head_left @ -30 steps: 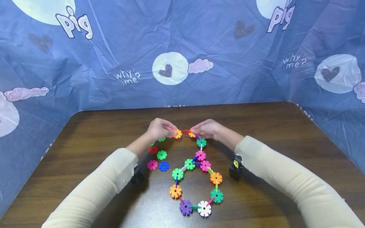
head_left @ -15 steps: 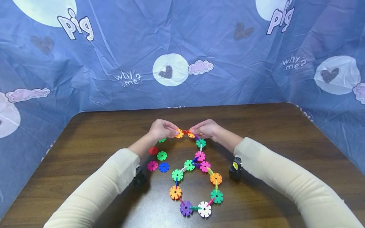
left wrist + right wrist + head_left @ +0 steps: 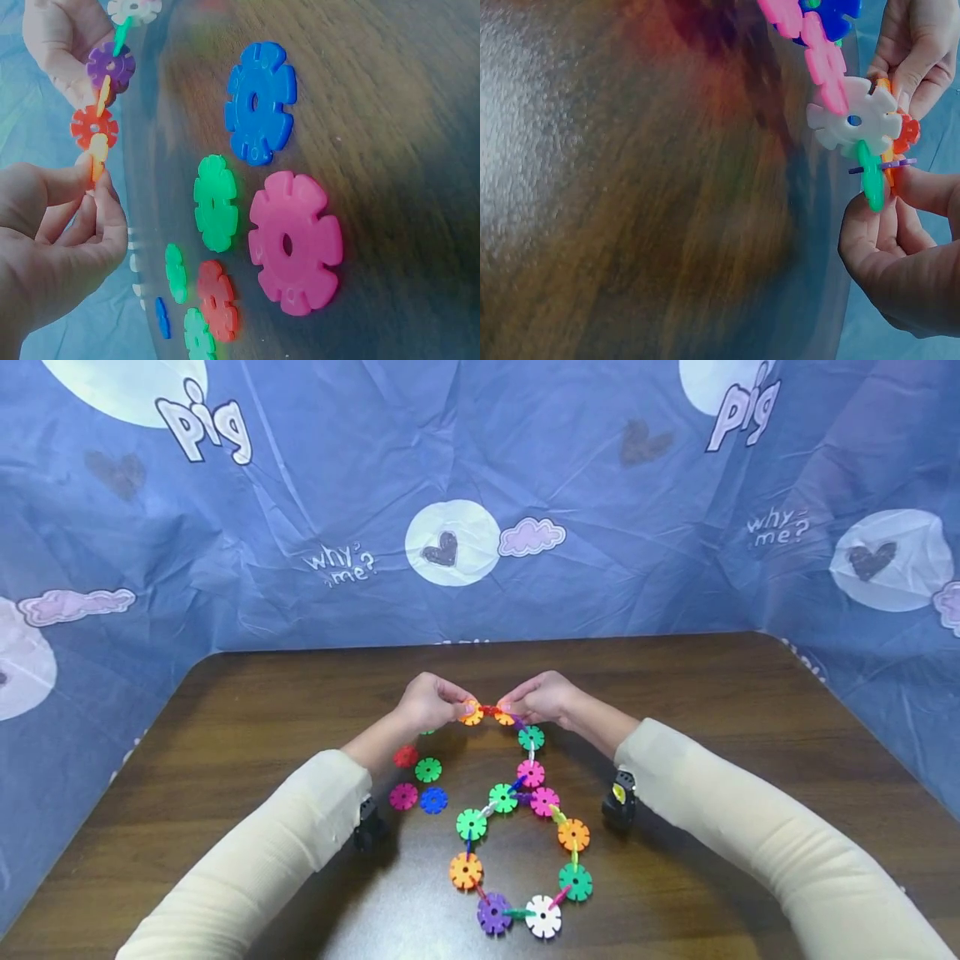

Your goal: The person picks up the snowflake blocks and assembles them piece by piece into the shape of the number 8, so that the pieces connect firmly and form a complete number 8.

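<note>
Over the far middle of the table, my left hand (image 3: 432,700) pinches an orange notched snowflake disc (image 3: 471,715) between thumb and fingers. A red disc (image 3: 94,129) sits edge-on between it and a second orange disc (image 3: 504,718), which my right hand (image 3: 546,698) pinches. From there the chain runs down through a purple disc (image 3: 111,66), a teal one (image 3: 531,738), a white one (image 3: 840,124) and a pink one (image 3: 530,773). It meets a ring of linked discs, with a purple disc (image 3: 494,914) nearest me.
Loose discs lie left of the ring: pink (image 3: 403,797), blue (image 3: 433,801), green (image 3: 428,770) and red (image 3: 406,757). More loose green and blue ones show in the left wrist view. A blue printed cloth (image 3: 337,460) hangs behind the brown table (image 3: 675,677).
My left hand has moved slightly right, bringing its orange disc from a gap away up against the red disc. The right hand has stayed nearly in place.
</note>
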Tool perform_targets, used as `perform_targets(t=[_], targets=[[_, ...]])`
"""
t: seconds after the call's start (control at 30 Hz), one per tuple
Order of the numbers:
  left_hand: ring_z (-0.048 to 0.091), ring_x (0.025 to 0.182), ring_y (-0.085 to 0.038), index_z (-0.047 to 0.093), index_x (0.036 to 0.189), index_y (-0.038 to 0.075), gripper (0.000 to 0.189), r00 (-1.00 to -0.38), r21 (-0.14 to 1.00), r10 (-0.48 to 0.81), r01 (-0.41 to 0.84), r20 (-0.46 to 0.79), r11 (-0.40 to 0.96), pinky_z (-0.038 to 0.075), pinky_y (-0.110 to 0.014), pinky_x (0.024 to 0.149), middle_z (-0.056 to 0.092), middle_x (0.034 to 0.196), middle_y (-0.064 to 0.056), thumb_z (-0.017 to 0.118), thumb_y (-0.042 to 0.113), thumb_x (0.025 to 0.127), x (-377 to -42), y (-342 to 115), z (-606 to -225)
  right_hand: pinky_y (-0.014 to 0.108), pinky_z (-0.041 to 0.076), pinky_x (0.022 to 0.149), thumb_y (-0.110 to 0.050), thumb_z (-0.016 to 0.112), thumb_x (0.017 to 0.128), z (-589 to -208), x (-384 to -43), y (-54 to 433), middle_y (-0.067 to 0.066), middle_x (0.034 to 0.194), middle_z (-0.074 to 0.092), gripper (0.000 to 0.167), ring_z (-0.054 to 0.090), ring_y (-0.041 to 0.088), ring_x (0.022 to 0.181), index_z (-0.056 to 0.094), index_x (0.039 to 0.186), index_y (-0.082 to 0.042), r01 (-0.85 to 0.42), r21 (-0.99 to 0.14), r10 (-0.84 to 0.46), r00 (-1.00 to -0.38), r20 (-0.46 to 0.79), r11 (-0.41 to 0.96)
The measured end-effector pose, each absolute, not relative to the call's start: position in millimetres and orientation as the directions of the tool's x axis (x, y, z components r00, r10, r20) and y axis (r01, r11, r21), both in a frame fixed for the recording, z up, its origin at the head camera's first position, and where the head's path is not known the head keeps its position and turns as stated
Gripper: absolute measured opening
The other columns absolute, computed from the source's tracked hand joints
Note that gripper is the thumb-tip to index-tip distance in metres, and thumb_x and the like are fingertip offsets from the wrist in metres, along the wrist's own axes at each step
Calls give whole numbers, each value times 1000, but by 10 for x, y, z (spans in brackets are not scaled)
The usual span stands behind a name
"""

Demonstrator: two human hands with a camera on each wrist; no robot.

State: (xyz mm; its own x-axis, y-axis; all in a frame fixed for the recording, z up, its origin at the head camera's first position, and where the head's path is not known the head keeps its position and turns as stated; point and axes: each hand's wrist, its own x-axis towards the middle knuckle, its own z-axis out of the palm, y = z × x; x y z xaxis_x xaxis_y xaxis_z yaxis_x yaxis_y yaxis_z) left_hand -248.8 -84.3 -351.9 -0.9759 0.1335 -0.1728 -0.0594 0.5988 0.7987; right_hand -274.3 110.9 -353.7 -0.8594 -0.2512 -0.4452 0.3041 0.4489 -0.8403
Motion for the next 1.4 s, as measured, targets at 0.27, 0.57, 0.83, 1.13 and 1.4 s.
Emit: perform_targets(t=[0.27,0.57,0.83,1.13,1.4], targets=[[60,78,-10,76,99,4,16,-956,801,114,-156,-269,578,50,-22,70,76,97,-11,71,14,86,-2476,-832,-3552,21,56,67,-5,67,87,-3558,-2698,1060,2,83,72,27,62,6,69,68,112,5,308,-830,-230,-863,-450,465],[63,83,-11,76,100,8,18,-962,837,46,-209,-268,505,53,-26,78,74,106,-11,74,18,85,-2489,-824,-3556,32,55,94,-14,66,90,-3626,-2675,1068,8,106,73,31,65,9,83,67,118,0,367,-835,-215,-851,-480,411],[66,78,-6,71,111,2,24,-964,895,74,-207,-256,394,56,-34,92,72,110,-15,69,9,88,-2503,-841,-3515,42,42,111,-21,59,96,-3562,-2733,1102,17,134,59,40,57,27,124,57,129,0,351,-826,-301,-809,-505,441],[65,68,-2,60,120,-11,32,-949,946,100,-282,-299,158,56,-32,90,66,117,-25,57,-11,88,-2500,-851,-3535,41,43,110,-31,61,94,-3554,-2853,1049,15,136,56,47,54,27,121,57,130,-1,328,-815,-292,-816,-499,477],[69,71,-8,63,113,-10,28,-954,948,59,-282,-293,151,57,-33,86,68,112,-26,63,-11,85,-2492,-792,-3562,45,43,109,-27,66,91,-3467,-2905,969,14,131,61,39,57,27,118,64,123,-4,194,-788,-348,-817,-459,585]])
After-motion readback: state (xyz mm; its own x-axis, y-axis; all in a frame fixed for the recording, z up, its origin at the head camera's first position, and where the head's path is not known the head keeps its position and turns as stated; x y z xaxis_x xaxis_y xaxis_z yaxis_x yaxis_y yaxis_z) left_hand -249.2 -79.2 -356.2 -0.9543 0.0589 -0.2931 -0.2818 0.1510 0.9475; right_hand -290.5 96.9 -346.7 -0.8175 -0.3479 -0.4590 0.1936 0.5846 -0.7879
